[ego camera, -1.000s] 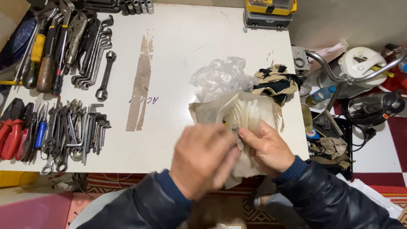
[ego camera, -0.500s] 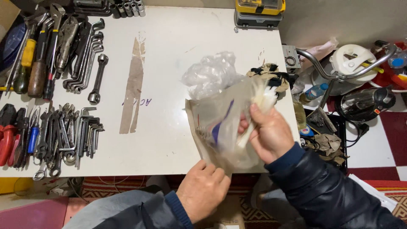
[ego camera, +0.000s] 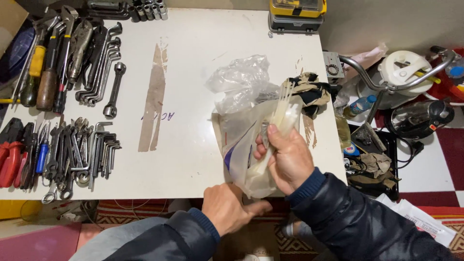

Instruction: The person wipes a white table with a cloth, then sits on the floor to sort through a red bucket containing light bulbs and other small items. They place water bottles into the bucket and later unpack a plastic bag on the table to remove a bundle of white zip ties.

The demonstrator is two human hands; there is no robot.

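White and scuffed, the desk (ego camera: pixel 193 72) filled most of the view, with a wide bare stretch through its middle and near edge. Along its left edge lay rows of steel wrenches and hex keys (ego camera: pixel 77 154), with red-handled pliers (ego camera: pixel 12 150) at the corner. A yellow-lidded parts case (ego camera: pixel 297 12) sat at the far edge. Beyond the right edge stood a chrome handlebar (ego camera: pixel 386 84) and clutter on the floor, leaving little room there.

The right hand (ego camera: pixel 287 157) gripped a bundle of pale plastic cable ties (ego camera: pixel 282 108) together with a clear plastic bag with red and blue print (ego camera: pixel 241 145), fingers closed round both, over the desk's near right part. The bundle's long axis ran steeply, its free ends pointing up and away toward a crumpled clear wrapper (ego camera: pixel 239 79) and a dark cloth rag (ego camera: pixel 309 89).

Half a second before, the left hand (ego camera: pixel 229 208) had sat lower and further left of the bag; it had since come up under the bag's bottom, below the desk's edge, fingers loosely curled and holding nothing that could be seen.
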